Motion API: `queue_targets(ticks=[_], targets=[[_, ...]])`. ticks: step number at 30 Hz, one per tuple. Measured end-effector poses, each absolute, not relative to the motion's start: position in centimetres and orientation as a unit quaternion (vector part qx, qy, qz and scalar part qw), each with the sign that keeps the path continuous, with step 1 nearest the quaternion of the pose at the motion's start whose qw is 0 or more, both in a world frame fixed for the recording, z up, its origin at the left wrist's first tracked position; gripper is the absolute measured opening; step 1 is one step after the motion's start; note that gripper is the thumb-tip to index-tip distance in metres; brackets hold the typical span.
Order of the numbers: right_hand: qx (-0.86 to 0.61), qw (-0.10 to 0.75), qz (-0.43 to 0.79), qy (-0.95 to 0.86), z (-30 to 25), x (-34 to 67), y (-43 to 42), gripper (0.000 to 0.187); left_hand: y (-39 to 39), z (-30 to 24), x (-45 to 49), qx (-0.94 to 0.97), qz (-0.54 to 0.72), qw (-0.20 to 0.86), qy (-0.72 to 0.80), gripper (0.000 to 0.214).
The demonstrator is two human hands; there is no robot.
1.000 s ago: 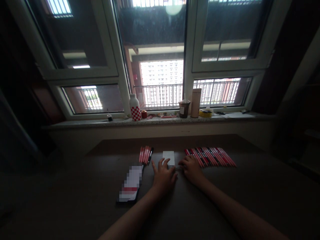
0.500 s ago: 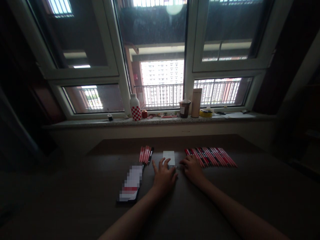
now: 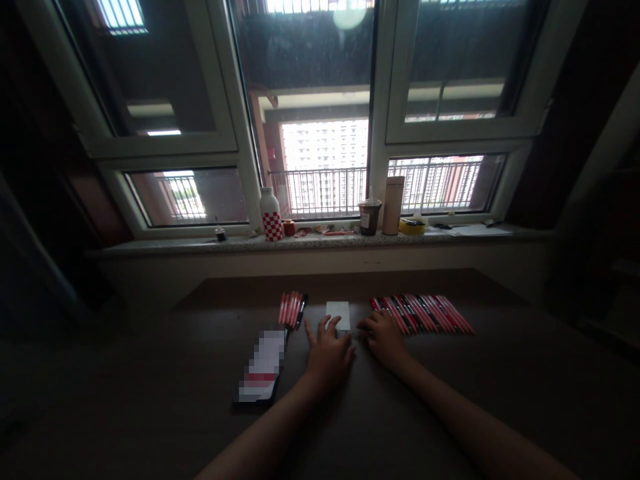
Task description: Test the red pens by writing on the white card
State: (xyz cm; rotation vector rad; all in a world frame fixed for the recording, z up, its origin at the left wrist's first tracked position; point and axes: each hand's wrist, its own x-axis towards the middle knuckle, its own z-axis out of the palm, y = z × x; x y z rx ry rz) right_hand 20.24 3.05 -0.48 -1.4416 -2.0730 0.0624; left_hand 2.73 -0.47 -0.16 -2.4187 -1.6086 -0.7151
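Observation:
My left hand (image 3: 327, 357) is over the table just in front of a small white card or stack of paper (image 3: 338, 315). Its outer fingers are raised and spread, while thumb and forefinger come close together at a tiny clear piece (image 3: 355, 335). From the other side, my right hand (image 3: 385, 339) reaches the same piece with bent fingers. That piece is mostly covered, and its kind cannot be made out. Beside my right hand lies a long row of red and black pens (image 3: 430, 313). A smaller group of pens (image 3: 291, 309) lies left of the card.
A phone (image 3: 263, 367) with a blurred screen lies left of my left forearm on the dark table (image 3: 150, 400). Along the windowsill (image 3: 230, 245) stand a checkered bottle (image 3: 271, 215), a drink cup (image 3: 369, 217), a tall tumbler (image 3: 393, 205) and a yellow tape roll (image 3: 411, 227).
My right fingers have shifted slightly left, closer to my left hand, and less of the clear piece shows between them. My left hand has barely moved.

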Motion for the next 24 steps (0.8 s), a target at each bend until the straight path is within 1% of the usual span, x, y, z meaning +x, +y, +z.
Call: queue_targets(ticks=[14,21,24], targets=[[-0.524,0.308,0.033,-0.794,-0.62,20.24,3.25,0.016,-0.62,0.01,2.72,-0.802,-0.239,0.082,-0.542,0.026],[-0.52,0.321,0.03,-0.791,-0.65,20.23,3.21,0.015,-0.5,-0.24,2.78,-0.8,-0.241,0.091,-0.542,0.025],[-0.521,0.33,0.028,-0.786,-0.77,20.31,3.31,0.018,-0.51,-0.27,2.77,-0.796,-0.244,0.097,-0.545,0.025]])
